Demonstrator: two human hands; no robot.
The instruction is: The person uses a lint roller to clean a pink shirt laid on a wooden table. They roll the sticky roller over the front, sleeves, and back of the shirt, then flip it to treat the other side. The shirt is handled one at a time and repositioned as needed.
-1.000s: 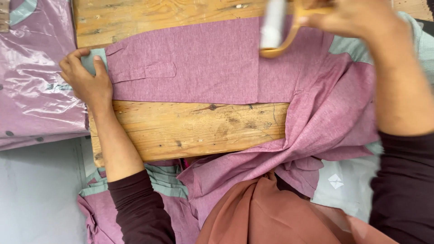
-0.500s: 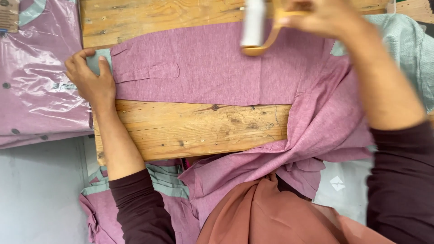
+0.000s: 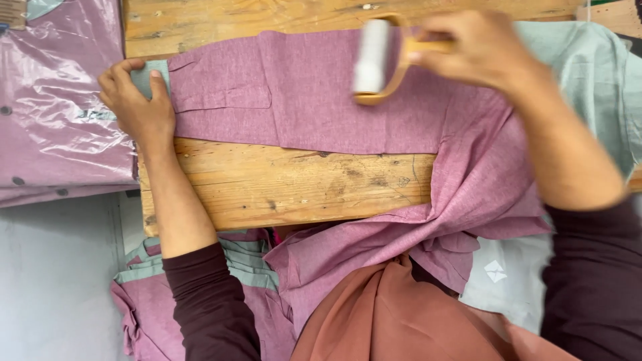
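Mauve shirt (image 3: 301, 93) lies flat across the wooden board's (image 3: 294, 187) far edge, soft and limp, best pinned at its ends. Left hand (image 3: 137, 107) presses the collar end flat, fingers spread; right hand (image 3: 481, 50) is clenched around a lint roller (image 3: 372, 57) on the cloth.

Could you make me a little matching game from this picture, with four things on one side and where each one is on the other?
Things:
1. lint roller
2. left hand
3. mauve shirt
4. bagged shirts

Places:
A. stacked at the far left, in clear plastic
B. spread flat across the wooden board
C. gripped in the right hand, on the cloth
D. pressing down the shirt's left end

Pairs: 1-C, 2-D, 3-B, 4-A
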